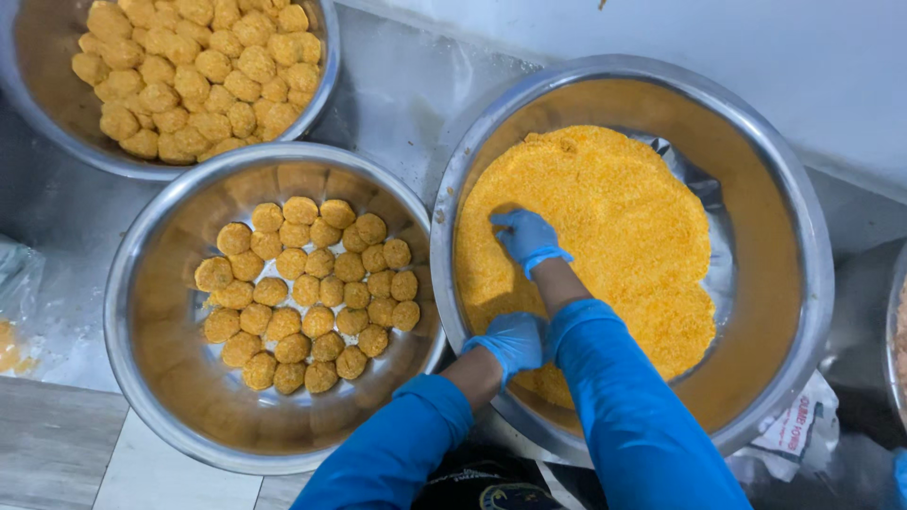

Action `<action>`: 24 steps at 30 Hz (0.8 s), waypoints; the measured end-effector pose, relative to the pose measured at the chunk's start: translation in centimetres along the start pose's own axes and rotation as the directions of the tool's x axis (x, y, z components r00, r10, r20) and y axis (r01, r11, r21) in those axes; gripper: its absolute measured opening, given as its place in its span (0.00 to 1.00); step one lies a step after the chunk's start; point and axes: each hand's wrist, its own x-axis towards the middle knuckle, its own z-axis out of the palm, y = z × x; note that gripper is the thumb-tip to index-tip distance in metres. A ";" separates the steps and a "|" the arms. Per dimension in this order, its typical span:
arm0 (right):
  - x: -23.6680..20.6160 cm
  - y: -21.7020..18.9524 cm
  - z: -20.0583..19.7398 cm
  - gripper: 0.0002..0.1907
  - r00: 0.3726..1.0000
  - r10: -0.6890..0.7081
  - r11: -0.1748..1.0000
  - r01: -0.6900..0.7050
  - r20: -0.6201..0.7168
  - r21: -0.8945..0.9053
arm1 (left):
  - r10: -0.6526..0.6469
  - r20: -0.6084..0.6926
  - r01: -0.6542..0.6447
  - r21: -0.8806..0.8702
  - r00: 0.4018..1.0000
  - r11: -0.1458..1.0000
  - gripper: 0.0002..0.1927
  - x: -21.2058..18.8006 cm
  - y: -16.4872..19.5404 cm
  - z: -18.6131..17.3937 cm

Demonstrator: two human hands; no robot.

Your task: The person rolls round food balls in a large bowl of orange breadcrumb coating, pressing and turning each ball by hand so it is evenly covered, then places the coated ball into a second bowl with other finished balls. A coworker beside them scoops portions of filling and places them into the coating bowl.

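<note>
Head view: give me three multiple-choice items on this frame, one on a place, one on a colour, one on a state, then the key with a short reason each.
1. Where is the right hand?
A. In the bowl of crumbs
B. In the middle bowl of coated balls
C. On the floor tiles

2. What colour are the gloves on both hands?
A. White
B. Blue
C. Black

3. How does the left hand stand?
A. Raised high above the bowls
B. Inside the top-left bowl
C. At the near rim of the crumb bowl

Key:
1 A, its fingers press into the orange crumbs.
2 B, both gloves match the blue sleeves.
3 C, it rests by the rim beside the right forearm.
</note>
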 end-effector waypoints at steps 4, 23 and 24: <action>1.1 -1.3 0.7 0.15 0.998 -0.042 0.999 0.041 -0.041 -0.034 | -0.042 0.007 0.042 -0.029 0.999 0.999 0.22 -0.7 -0.4 -1.1; -0.9 4.2 -4.0 0.23 0.903 0.331 0.804 -0.117 -0.275 0.583 | 0.038 -0.159 -0.048 -0.061 0.987 0.997 0.19 -0.9 -0.5 0.1; -2.6 4.5 -3.5 0.22 0.906 0.306 0.879 -0.151 -0.291 0.452 | 0.055 -0.173 -0.064 -0.048 0.983 0.997 0.18 -0.8 -0.6 0.2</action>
